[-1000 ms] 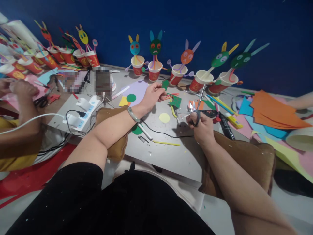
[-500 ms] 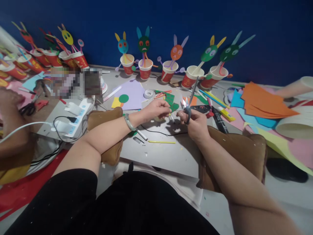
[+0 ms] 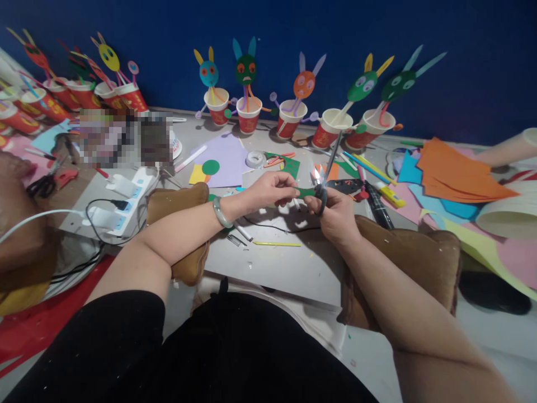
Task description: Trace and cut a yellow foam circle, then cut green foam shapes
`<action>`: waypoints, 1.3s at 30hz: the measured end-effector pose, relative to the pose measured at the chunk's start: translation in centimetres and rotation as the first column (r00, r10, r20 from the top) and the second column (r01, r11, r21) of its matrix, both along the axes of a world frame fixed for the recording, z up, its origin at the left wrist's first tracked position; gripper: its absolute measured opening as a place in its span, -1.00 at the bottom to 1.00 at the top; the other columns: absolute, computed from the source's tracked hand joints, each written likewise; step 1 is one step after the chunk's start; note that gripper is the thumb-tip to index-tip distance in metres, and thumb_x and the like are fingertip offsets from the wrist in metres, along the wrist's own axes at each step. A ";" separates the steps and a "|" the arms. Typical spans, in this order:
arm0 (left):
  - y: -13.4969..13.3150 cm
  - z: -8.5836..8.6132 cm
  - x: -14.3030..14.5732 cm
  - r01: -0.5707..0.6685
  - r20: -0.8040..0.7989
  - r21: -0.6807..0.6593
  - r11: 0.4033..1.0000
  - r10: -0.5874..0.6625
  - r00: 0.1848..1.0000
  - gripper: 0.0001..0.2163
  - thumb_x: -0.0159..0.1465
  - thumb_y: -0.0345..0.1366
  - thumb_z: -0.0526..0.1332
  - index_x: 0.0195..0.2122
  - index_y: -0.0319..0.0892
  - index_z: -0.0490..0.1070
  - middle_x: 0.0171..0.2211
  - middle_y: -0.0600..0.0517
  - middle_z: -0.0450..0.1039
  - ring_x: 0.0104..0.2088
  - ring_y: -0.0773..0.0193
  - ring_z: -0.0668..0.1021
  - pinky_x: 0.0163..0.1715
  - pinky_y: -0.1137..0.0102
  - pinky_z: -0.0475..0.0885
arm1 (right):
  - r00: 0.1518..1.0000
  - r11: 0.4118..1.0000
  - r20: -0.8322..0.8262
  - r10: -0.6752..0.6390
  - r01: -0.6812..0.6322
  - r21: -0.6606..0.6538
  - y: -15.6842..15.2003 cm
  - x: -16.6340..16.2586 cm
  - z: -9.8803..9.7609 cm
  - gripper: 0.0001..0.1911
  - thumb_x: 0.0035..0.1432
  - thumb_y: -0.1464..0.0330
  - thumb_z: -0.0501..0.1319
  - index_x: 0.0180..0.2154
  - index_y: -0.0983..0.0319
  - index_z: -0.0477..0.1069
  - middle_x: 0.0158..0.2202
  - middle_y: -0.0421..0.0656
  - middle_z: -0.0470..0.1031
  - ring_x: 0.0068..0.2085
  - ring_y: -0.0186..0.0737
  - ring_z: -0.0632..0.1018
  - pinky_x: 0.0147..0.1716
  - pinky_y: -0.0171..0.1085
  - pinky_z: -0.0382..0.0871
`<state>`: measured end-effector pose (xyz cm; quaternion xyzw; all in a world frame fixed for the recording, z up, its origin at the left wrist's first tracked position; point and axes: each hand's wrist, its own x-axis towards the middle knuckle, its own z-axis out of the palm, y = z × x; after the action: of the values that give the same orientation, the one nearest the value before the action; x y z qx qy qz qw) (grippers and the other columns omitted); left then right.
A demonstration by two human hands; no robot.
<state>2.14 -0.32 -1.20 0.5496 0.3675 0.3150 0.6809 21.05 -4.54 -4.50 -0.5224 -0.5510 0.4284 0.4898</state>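
Observation:
My left hand [image 3: 272, 190] pinches a small green paper piece [image 3: 305, 193] above the grey table [image 3: 277, 263]. My right hand [image 3: 333, 210] is closed round the dark handle of a pair of scissors [image 3: 325, 176], whose blades point up and away, right beside the green piece. Both hands meet at the middle of the table, with my forearms resting on brown cushions [image 3: 413, 257]. A green bracelet [image 3: 220, 212] sits on my left wrist.
Red paper cups with rabbit-eared paper figures [image 3: 247, 106] line the blue wall. Coloured paper sheets [image 3: 457, 173] lie at right, a tape roll [image 3: 255, 160], pens and a glue gun [image 3: 377, 204] ahead. A power strip [image 3: 121, 201] and another person's arm [image 3: 20, 224] are at left.
My left hand came back from the far side with the green piece and now meets my right hand. The scissors stayed upright in my right hand. The view shifted slightly.

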 end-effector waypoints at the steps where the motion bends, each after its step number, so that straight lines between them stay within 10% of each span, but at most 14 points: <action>1: 0.0 0.0 0.0 -0.009 0.012 0.010 1.000 0.009 1.000 -0.77 0.31 -0.55 0.29 -0.46 -0.22 0.35 -0.65 0.23 0.31 -0.64 0.52 0.40 -0.58 0.53 0.23 | 1.000 1.000 0.001 0.002 -0.002 -0.004 0.0 0.0 0.1 -0.48 -0.10 0.00 0.56 -0.58 0.16 0.33 -0.60 -0.28 0.29 -0.51 -0.35 0.24 -0.48 -0.27 0.19; 20: 0.4 -0.3 -0.3 0.156 -0.036 0.036 0.987 -0.155 0.987 -0.77 0.25 -0.55 0.35 -0.46 -0.23 0.35 -0.59 0.18 0.41 -0.59 0.48 0.49 -0.54 0.51 0.32 | 0.998 1.000 -0.064 -0.020 0.019 -0.016 -0.2 0.0 -0.1 -0.51 -0.07 0.04 0.56 -0.58 0.14 0.35 -0.60 -0.25 0.31 -0.51 -0.29 0.27 -0.49 -0.22 0.20; 39: 0.3 0.1 -0.4 -0.023 0.042 -0.026 0.999 0.024 0.999 -0.73 0.29 -0.56 0.29 -0.47 -0.19 0.27 -0.60 0.19 0.42 -0.58 0.52 0.47 -0.52 0.53 0.35 | 0.997 0.999 -0.078 -0.027 0.024 -0.035 -0.1 -0.1 0.0 -0.58 -0.13 0.05 0.58 -0.51 0.17 0.49 -0.57 -0.25 0.41 -0.52 -0.32 0.33 -0.48 -0.26 0.25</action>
<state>1.76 -0.06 -1.05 0.5298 0.3635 0.3300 0.6916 20.94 -4.64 -4.51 -0.5204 -0.5173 0.4517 0.5075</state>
